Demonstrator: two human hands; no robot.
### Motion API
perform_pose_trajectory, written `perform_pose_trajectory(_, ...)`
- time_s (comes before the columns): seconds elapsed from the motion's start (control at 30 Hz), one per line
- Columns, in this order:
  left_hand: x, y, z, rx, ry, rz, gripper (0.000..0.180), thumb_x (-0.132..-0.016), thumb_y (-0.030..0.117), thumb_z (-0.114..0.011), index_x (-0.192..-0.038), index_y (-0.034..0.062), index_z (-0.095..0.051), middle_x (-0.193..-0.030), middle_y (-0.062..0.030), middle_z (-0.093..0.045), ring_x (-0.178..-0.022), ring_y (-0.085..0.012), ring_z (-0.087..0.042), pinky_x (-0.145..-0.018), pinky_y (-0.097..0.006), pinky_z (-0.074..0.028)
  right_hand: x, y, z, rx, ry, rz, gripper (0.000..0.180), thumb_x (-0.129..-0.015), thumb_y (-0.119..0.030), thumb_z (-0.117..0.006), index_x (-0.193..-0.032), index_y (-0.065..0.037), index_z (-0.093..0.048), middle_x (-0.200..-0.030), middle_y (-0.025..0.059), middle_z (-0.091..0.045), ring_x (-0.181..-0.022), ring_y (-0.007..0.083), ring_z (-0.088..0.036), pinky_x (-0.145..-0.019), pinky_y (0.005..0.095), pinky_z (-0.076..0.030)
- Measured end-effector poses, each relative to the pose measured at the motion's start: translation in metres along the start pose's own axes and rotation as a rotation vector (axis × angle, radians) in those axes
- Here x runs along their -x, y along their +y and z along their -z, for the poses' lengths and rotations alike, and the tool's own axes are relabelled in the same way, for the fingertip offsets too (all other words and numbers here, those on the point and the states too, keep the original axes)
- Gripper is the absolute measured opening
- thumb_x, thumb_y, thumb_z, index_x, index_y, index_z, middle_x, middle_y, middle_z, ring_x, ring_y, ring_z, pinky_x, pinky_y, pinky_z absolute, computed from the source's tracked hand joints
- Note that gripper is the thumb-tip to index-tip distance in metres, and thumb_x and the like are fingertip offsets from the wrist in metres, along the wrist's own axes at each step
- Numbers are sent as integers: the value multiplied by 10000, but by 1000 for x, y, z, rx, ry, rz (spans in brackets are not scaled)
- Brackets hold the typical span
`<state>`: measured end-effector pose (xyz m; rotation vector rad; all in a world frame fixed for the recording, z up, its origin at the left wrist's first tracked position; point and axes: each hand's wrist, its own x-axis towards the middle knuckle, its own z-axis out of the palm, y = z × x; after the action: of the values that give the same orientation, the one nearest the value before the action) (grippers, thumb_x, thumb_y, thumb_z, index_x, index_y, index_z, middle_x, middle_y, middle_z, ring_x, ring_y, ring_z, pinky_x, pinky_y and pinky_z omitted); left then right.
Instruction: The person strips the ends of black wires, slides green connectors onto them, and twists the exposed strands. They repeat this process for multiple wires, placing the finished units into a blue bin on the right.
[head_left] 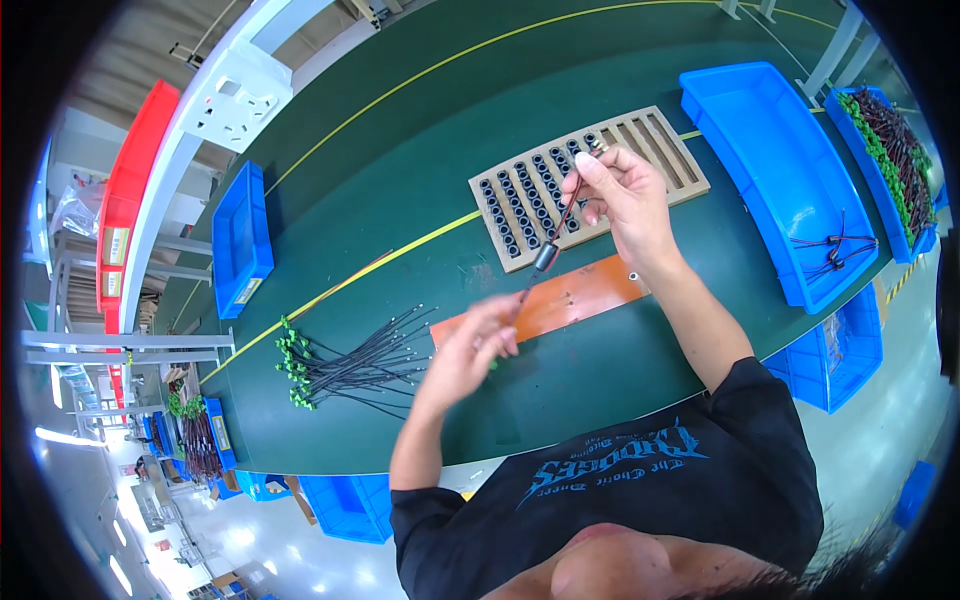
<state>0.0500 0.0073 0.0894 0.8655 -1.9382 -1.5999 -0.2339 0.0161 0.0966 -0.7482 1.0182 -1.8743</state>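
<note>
A thin cable with a black cylindrical sleeve (546,257) runs slantwise between my two hands. My right hand (628,195), raised over the slotted board, pinches its dark red end between thumb and fingers. A small metallic tip pokes out above those fingers. My left hand (470,350), slightly blurred, is closed round the lower black part of the cable. Beneath the cable lies an orange strip (580,300), with a small ring-shaped part (633,276) at its right end. The tan slotted board (510,262) holds rows of black cylinders in its left slots; its right slots show bare.
Left on the green table (400,220) lies a bundle of black cables (350,365) with green ends. A small blue tray (243,240) stands far left. The large blue bin (775,160) at right holds a few cables; beyond it is another filled blue bin (890,170).
</note>
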Motion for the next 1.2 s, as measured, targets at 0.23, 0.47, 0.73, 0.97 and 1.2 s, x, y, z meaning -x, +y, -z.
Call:
perform_pose_trajectory(0.23, 31, -43, -44, -158, -252, -236, 297, -827, 19, -822, -1119, 37, -771, -1098, -105, -784, -988, -244, -763, -920, -347, -601, -14, -9, 20, 150, 29, -33, 173, -1009, -171, -712, -931, -20, -680, -842, 93, -758, -696, 100, -706, -468, 199, -434)
perform_pose_trajectory(0.47, 34, -68, -56, 73, -224, -192, 236, -865, -46, -763, -1088, 29, -784, -1091, -122, -786, -983, -247, -767, -884, -346, -626, -8, -7, 31, 373, 35, 136, 207, -1032, -177, -686, -894, -28, -647, -823, 82, -762, -690, 83, -683, -541, 222, -481)
perform_pose_trajectory(0.73, 22, -53, -71, -215, -109, -369, 554, -788, -3, -859, -1310, 50, -679, -1477, -217, -567, -1309, -359, -608, -1039, -420, -532, 26, -63, 42, 393, 13, 262, 175, -1101, -161, -537, -1080, -44, -408, -714, 140, -695, -485, 139, -636, -422, 234, -467)
perform_pose_trajectory(0.97, 21, -70, -77, -326, -161, -429, 527, -797, 12, -844, -1297, 90, -696, -1449, -188, -583, -1309, -368, -592, -979, -430, -538, 53, -237, 98, 934, 262, 893, 157, -1098, -141, -556, -1147, -13, -480, -782, 188, -711, -538, 161, -651, -486, 243, -499)
perform_pose_trajectory(1.2, 27, -64, -73, -364, -120, -377, 401, -809, 0, -820, -1197, 64, -741, -1365, -175, -630, -1252, -363, -620, -987, -434, -537, 50, -254, 194, 1104, 439, 588, 209, -1097, -215, -573, -1105, -19, -500, -785, 148, -729, -556, 133, -662, -504, 234, -510)
